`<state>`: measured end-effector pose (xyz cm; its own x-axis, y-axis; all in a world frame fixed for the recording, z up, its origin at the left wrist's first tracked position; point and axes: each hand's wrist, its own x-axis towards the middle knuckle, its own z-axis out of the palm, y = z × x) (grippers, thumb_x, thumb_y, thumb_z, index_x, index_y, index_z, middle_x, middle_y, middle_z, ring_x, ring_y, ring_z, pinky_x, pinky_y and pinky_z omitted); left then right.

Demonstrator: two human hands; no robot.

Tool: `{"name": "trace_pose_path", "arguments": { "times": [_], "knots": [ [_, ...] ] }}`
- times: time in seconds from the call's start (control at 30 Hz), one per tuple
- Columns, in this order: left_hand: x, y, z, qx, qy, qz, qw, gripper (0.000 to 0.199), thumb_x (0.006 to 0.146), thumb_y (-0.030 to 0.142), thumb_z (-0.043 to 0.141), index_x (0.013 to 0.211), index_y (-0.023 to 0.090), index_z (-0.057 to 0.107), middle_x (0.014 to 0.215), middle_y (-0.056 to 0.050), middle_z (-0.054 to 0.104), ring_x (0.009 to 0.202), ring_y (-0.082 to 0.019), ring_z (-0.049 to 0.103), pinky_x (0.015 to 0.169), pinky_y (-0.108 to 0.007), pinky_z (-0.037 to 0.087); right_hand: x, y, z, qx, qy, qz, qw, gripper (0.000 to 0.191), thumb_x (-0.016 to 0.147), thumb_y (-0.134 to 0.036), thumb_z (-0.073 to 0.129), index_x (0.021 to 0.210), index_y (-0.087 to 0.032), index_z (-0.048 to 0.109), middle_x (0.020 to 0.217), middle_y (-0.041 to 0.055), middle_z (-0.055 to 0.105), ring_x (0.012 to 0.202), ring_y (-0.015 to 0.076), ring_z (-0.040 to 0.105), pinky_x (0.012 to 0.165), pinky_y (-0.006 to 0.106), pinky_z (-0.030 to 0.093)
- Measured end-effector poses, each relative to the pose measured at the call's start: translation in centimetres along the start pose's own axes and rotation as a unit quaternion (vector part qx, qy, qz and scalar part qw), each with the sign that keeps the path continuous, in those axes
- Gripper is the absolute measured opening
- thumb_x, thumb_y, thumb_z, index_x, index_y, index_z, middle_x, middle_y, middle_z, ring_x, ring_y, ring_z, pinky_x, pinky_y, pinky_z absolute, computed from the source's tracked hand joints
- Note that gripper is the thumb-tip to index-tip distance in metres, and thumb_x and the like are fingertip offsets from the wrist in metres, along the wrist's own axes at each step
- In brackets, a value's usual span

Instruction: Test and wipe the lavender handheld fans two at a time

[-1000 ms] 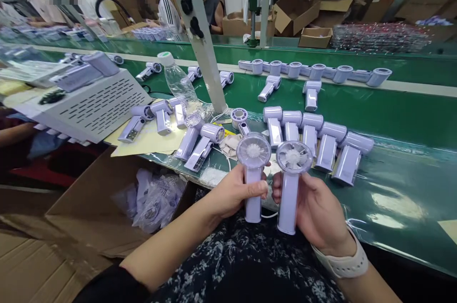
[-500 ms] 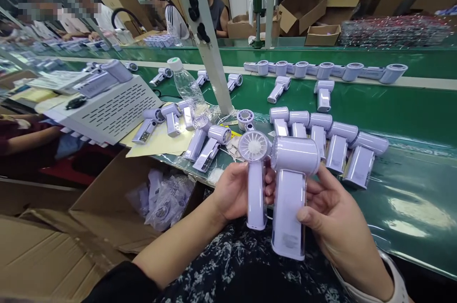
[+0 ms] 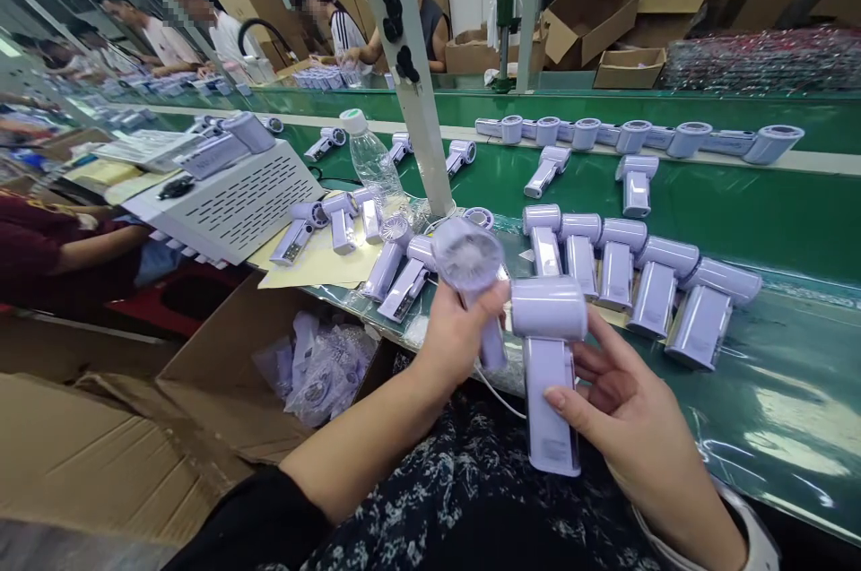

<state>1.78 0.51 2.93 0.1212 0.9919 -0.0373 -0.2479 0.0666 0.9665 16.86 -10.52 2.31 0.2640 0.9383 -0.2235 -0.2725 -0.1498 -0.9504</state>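
Observation:
My left hand is wrapped round a lavender handheld fan, whose round head is smeared by motion. In my right hand is a second lavender fan, upright with its barrel-shaped head on top and my thumb on its handle. The two fans are close together above my lap. Just beyond them, a row of several lavender fans lies on the green table. Left of this row, more fans lie near a yellow sheet.
A clear bottle stands by a metal post. At the left is a slotted metal box. An open carton below holds bagged parts. Fans line the conveyor; people sit beyond it.
My left hand has lifted its fan up and away, tilting it. The right-hand fan has turned slightly and stands a little apart from the left one. The view has shifted slightly left.

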Motion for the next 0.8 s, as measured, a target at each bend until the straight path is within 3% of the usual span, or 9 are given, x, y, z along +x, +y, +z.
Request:
{"name": "trace_pose_path", "arguments": {
  "times": [0.1, 0.2, 0.33, 0.43, 0.6, 0.73, 0.8],
  "knots": [
    [1.4, -0.1, -1.4, -0.089, 0.008, -0.040, 0.995, 0.050, 0.074, 0.044, 0.084, 0.101, 0.023, 0.048, 0.071, 0.007, 0.058, 0.060, -0.011, 0.055, 0.061, -0.026, 0.048, 0.1, 0.0, -0.3, 0.021, 0.001, 0.010, 1.000, 0.097, 0.066, -0.034, 0.097, 0.152, -0.030, 0.052, 0.128, 0.0110, 0.075, 0.112, 0.0293, 0.073, 0.086, 0.039, 0.065],
    [1.2, 0.2, -2.4, -0.125, -0.054, -0.066, 0.989, 0.044, 0.075, 0.044, 0.078, 0.102, 0.022, 0.051, 0.081, 0.001, 0.066, 0.070, -0.016, 0.065, 0.066, -0.030, 0.055, 0.5, -0.2, -0.5, 0.082, -0.012, 0.028, 0.996, 0.075, 0.073, -0.033, 0.092, 0.142, -0.032, 0.060, 0.125, 0.0076, 0.075, 0.114, 0.0269, 0.071, 0.095, 0.039, 0.060],
    [-0.8, 1.3, -2.4, -0.139, -0.167, -0.135, 0.967, 0.041, 0.076, 0.030, 0.077, 0.111, 0.020, 0.057, 0.097, -0.005, 0.072, 0.085, -0.023, 0.074, 0.076, -0.035, 0.059, 1.1, -1.2, -0.3, 0.186, -0.039, 0.078, 0.979, 0.028, 0.085, -0.047, 0.075, 0.103, -0.025, 0.075, 0.089, 0.0064, 0.074, 0.073, 0.0215, 0.067, 0.067, 0.033, 0.061],
    [-1.9, 2.1, -1.9, -0.125, -0.221, -0.158, 0.954, 0.049, 0.078, 0.026, 0.082, 0.121, 0.021, 0.059, 0.108, -0.008, 0.073, 0.093, -0.025, 0.076, 0.079, -0.035, 0.059, 1.1, -2.2, 0.1, 0.219, -0.059, 0.083, 0.970, 0.031, 0.086, -0.051, 0.069, 0.087, -0.021, 0.076, 0.084, 0.0079, 0.071, 0.064, 0.0189, 0.061, 0.053, 0.029, 0.055],
    [-2.0, 2.0, -1.7, -0.086, -0.221, -0.146, 0.960, 0.061, 0.073, 0.028, 0.090, 0.127, 0.020, 0.062, 0.123, -0.013, 0.072, 0.098, -0.025, 0.073, 0.080, -0.033, 0.058, 0.7, -2.4, -0.3, 0.237, -0.055, 0.040, 0.969, 0.024, 0.079, -0.049, 0.079, 0.081, -0.025, 0.078, 0.082, 0.0071, 0.074, 0.067, 0.0215, 0.065, 0.052, 0.031, 0.057],
    [-1.6, 1.3, -1.9, -0.079, -0.222, -0.152, 0.960, 0.079, 0.064, 0.037, 0.097, 0.133, 0.019, 0.061, 0.117, -0.013, 0.072, 0.093, -0.023, 0.072, 0.079, -0.033, 0.058, 0.8, -1.5, -1.0, 0.217, 0.053, 0.023, 0.974, 0.032, 0.079, -0.050, 0.083, 0.102, -0.028, 0.080, 0.092, 0.0073, 0.081, 0.081, 0.0276, 0.077, 0.071, 0.040, 0.066],
    [-1.6, 1.0, -2.0, -0.080, -0.215, -0.158, 0.961, 0.086, 0.060, 0.039, 0.099, 0.135, 0.019, 0.060, 0.112, -0.012, 0.073, 0.091, -0.022, 0.071, 0.078, -0.031, 0.057, 0.9, -1.1, -1.1, 0.203, 0.104, 0.024, 0.973, 0.037, 0.081, -0.045, 0.083, 0.115, -0.031, 0.078, 0.095, 0.0064, 0.082, 0.085, 0.0274, 0.078, 0.070, 0.037, 0.067]
  ]
}}
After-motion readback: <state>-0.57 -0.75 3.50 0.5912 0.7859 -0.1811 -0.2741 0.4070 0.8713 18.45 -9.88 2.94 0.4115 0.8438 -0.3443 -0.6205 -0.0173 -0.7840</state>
